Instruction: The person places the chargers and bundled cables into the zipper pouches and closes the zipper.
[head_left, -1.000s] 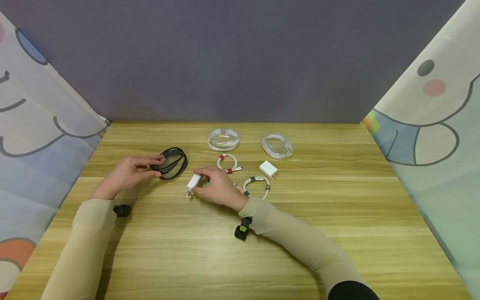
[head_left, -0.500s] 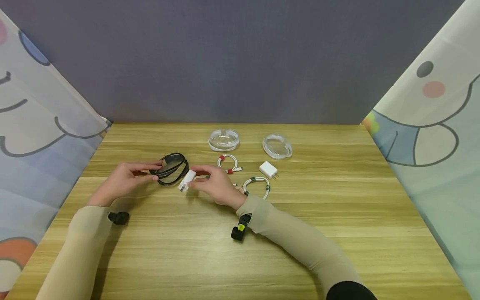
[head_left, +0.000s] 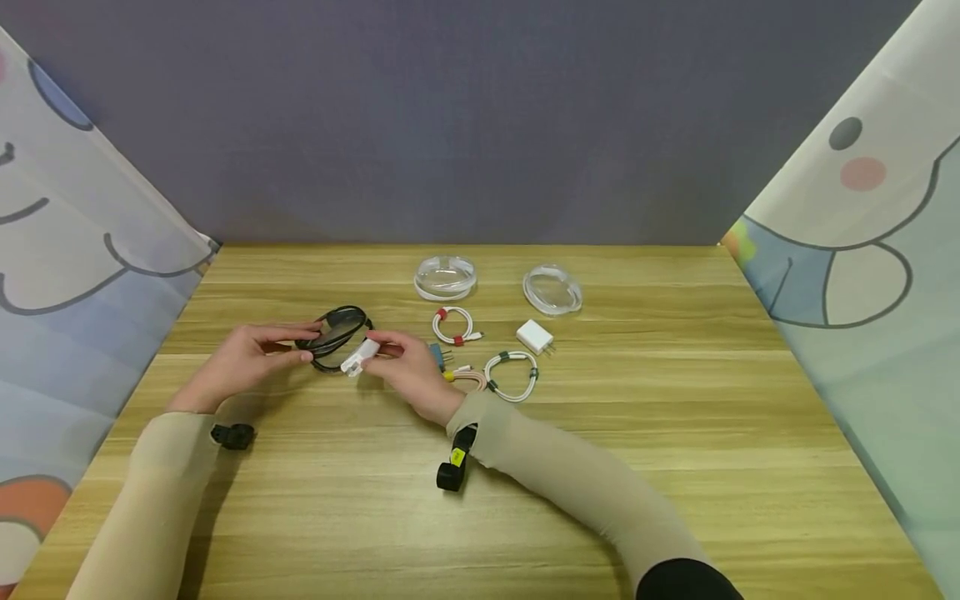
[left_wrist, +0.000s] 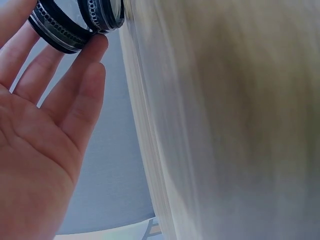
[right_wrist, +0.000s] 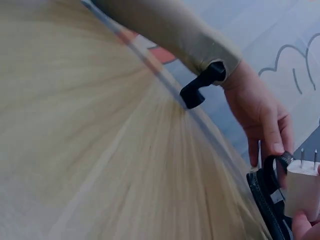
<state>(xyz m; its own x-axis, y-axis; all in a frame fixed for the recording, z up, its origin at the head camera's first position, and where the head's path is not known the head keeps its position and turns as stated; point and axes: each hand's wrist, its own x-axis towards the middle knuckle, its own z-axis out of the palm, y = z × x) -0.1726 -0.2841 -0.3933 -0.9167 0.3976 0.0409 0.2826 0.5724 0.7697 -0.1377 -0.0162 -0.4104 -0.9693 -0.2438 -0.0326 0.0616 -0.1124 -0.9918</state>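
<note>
Head view, right hand (head_left: 410, 372) partly hiding blue plug (head_left: 437, 356), cables (head_left: 469, 375) near

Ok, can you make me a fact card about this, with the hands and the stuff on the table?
Left hand: holds black coiled cable
Right hand: pinches white charger
Back row: left white coil, right white coil
Tied cables: red-tied cable, green-tied cable, yellow-tied cable
Other chargers: second white charger, blue charger (partly hidden)

Held adptr (head_left: 360, 357) R of held cable (head_left: 325, 343), 2nd adptr (head_left: 534, 337) farther R.
</note>
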